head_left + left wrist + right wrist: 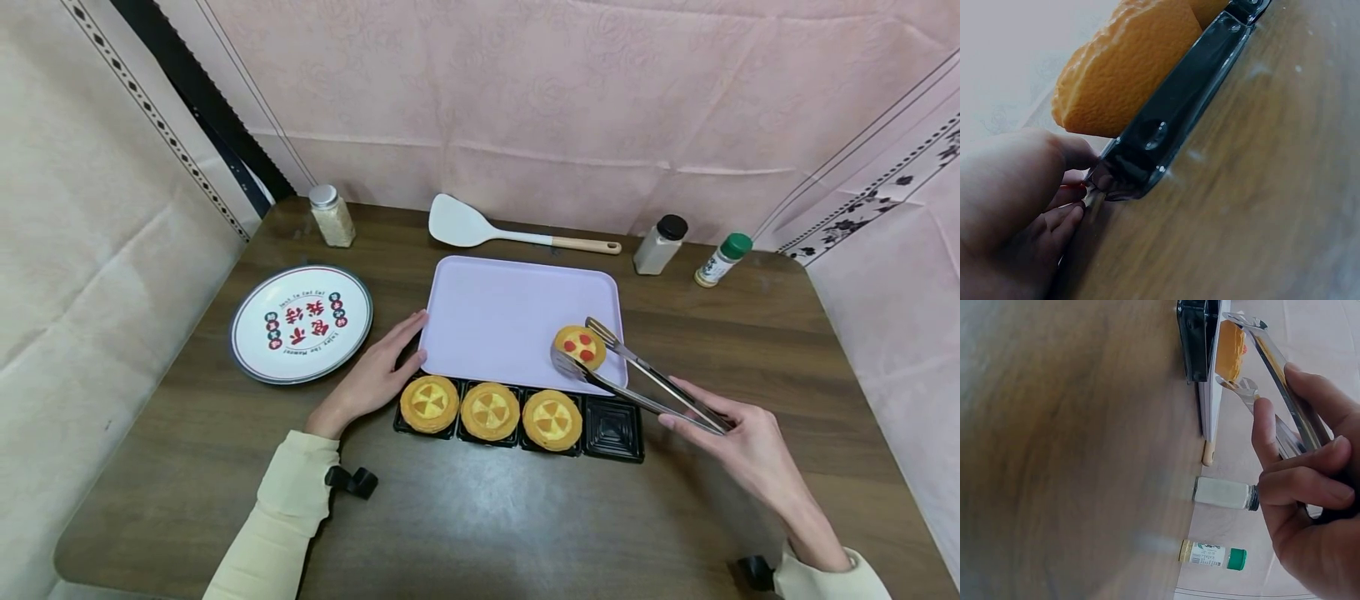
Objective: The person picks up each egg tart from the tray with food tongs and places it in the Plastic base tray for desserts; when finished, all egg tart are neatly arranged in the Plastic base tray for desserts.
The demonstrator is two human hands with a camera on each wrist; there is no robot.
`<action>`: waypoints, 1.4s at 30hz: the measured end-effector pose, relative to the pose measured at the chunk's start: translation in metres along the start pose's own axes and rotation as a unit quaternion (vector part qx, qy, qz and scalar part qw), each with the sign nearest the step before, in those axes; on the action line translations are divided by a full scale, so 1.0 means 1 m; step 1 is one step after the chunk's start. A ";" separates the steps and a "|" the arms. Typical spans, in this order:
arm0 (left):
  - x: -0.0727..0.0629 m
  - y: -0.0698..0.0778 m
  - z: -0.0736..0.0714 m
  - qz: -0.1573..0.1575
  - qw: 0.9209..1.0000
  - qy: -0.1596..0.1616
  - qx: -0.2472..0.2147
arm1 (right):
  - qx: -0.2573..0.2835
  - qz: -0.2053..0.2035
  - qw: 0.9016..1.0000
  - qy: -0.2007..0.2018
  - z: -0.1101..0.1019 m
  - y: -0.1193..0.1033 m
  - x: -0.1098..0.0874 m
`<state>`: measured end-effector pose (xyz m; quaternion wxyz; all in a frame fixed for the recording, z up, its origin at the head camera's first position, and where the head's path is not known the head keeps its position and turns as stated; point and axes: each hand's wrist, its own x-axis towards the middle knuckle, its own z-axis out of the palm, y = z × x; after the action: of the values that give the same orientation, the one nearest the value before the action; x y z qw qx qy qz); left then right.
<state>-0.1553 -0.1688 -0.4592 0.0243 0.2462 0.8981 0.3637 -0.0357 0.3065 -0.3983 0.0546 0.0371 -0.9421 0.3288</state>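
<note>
My right hand (738, 442) grips metal tongs (660, 379), their tips spread on either side of a small round tart with red pieces on top (581, 346). This tart lies at the front right of a pale lilac tray (517, 300). In the right wrist view, fingers and thumb wrap the tongs (1294, 406), and the tart (1230, 353) shows between the tips. My left hand (375, 375) rests at the tray's left edge, fingers extended and thumb apart. Close by it, the left wrist view shows a tart's golden side (1122, 69) in a black plastic holder (1166, 106).
Before the tray, a row of black holders carries three yellow-topped tarts (490, 412); its right compartment (613, 429) is bare. A white plate (300, 325) lies left. Behind are a spatula (461, 223), a silver-capped jar (332, 218), a black-capped shaker (660, 246) and a green-capped bottle (722, 260).
</note>
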 end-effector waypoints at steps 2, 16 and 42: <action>0.000 0.000 0.000 0.000 1.000 0.000 0.000 | 0.001 -0.008 1.000 -0.002 0.000 0.000 0.000; -0.001 0.001 0.000 -0.002 1.000 -0.002 0.000 | 0.006 -0.003 1.000 -0.002 -0.002 -0.003 -0.002; 0.000 0.001 -0.004 -0.004 1.000 -0.011 -0.003 | 0.029 -0.011 0.999 -0.015 -0.049 0.017 -0.077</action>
<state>-0.1559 -0.1705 -0.4560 0.0363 0.2461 0.8976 0.3640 0.0428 0.3530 -0.3807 0.0427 0.0538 -0.9324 0.3547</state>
